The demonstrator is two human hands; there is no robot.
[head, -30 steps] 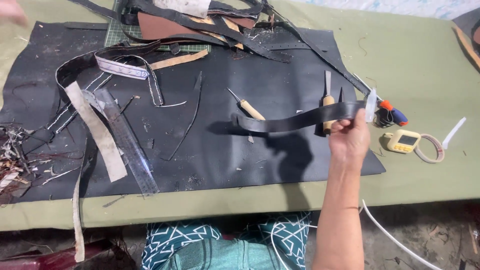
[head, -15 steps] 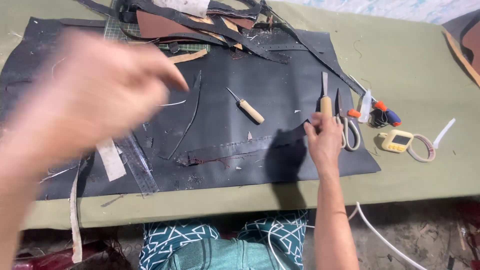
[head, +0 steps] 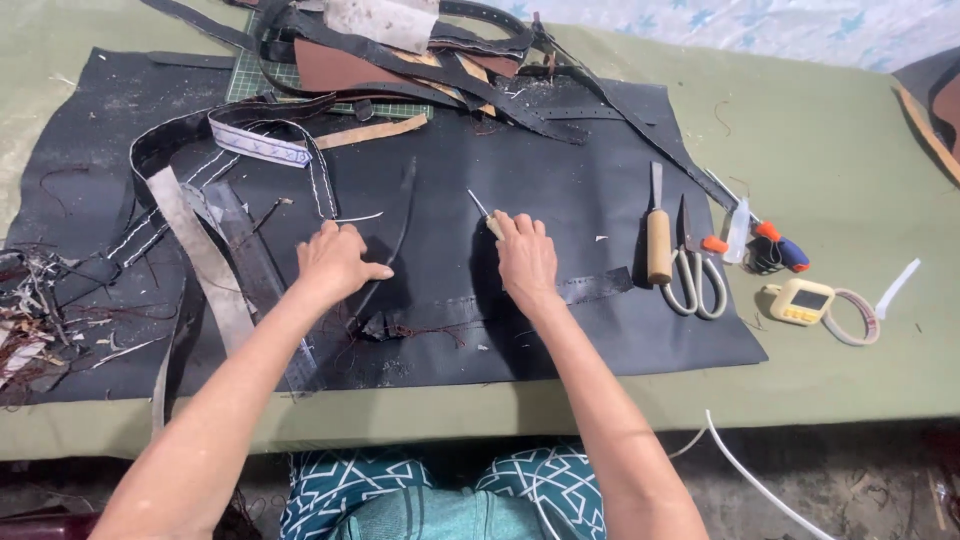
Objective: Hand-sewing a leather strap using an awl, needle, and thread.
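My left hand (head: 335, 262) lies palm down on the black leather sheet (head: 560, 150), fingers slightly spread, beside a thin curved black strip (head: 400, 225). My right hand (head: 525, 258) rests flat on the sheet, its fingertips over the wooden handle of a small awl (head: 480, 208); only the metal tip and a bit of handle show. A long black leather strap (head: 600, 288) lies flat across the sheet, passing under my right wrist towards my left hand. Neither hand grips anything that I can see.
A wooden-handled chisel (head: 657, 240), scissors (head: 693, 275), an orange-and-blue tool (head: 780, 245) and a yellow tape measure (head: 800, 300) lie to the right. A clear ruler (head: 255, 270), straps and a green cutting mat (head: 250, 80) are at the left and back. Scraps (head: 25, 300) pile up at the far left.
The black strap that my right hand held up now lies flat on the sheet. My right hand moved left from the tools to the awl. My left hand came down onto the sheet.
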